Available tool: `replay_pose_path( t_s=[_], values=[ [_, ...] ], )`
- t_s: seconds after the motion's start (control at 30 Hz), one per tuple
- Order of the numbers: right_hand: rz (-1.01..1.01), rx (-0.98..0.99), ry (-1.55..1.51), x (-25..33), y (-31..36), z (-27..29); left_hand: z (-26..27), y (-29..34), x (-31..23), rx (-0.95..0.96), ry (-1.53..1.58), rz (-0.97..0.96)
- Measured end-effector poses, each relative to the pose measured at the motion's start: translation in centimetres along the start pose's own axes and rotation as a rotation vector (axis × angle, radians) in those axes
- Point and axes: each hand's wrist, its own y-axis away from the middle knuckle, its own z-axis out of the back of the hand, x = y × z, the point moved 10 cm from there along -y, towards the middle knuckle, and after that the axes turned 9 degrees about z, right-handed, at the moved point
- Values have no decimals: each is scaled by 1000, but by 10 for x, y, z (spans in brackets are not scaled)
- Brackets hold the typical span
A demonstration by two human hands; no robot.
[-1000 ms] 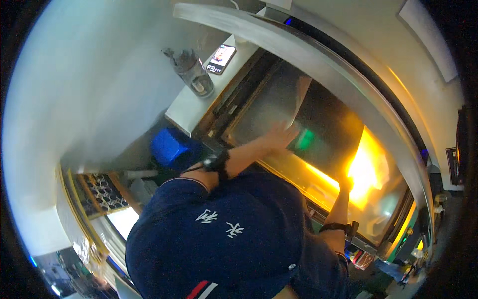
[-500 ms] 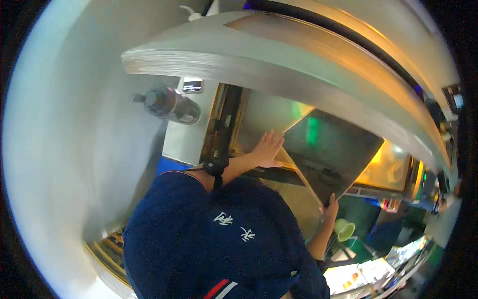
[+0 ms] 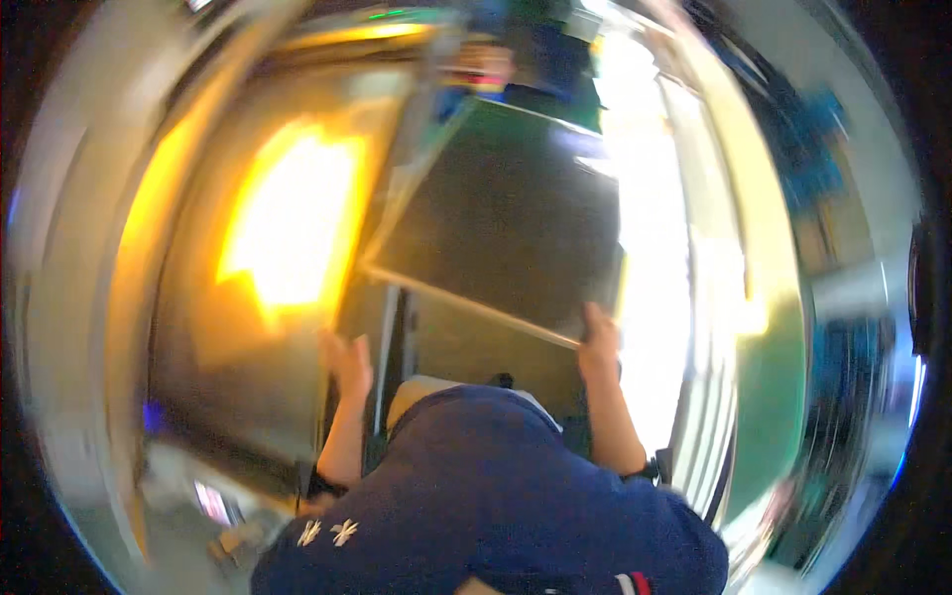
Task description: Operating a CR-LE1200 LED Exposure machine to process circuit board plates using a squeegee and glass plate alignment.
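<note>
A dark, flat rectangular panel [image 3: 501, 203] with pale edges is held tilted in front of me, between two worktops. My right hand [image 3: 601, 345] grips its near right corner, thumb on top and fingers out of sight below. My left hand [image 3: 349, 367] is off the panel, with thumb and fingers apart and nothing in it. It hovers by the near edge of a machine bed [image 3: 213, 367] on the left, whose surface glows yellow. Motion blur smears both hands, and I cannot tell what the panel is made of.
A brightly lit white table [image 3: 650, 268] runs along my right, close to the panel's right edge. Beyond it stands a green surface [image 3: 769, 397]. A phone-like device with a lit screen [image 3: 213, 503] lies at the lower left. Blurred items sit past the panel's far edge.
My view has swung right, from the machine to the lit table. The panel has come out from over the machine bed in my right hand. My left hand has come away from it.
</note>
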Motion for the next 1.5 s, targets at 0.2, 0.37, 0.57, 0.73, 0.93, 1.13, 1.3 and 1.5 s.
replay_pose_path(
  t_s=[0.2,0.37,0.57,0.73,0.93,1.13,1.3,1.5],
  values=[
    [-388,-340,-914,-133,102,65,-131,-4,-140,335,-20,-401],
    [-551,-544,-1081,-175,172,91,-198,115,-363,851,54,-760],
    [-523,-1045,-1102,-204,179,142,-253,272,-523,1519,201,-693],
    [-532,-1089,-1141,-230,184,164,-271,406,-581,2070,189,-453],
    [-589,-1029,-1029,-213,208,155,-290,397,-527,2221,74,-500],
    [-564,-1049,-875,-225,220,161,-262,438,-547,2282,2,-191],
    [-651,-342,-160,-274,226,170,-280,471,-560,2107,51,-462],
    [-264,72,209,-134,192,173,-221,369,-525,2050,305,98]
  ],
)
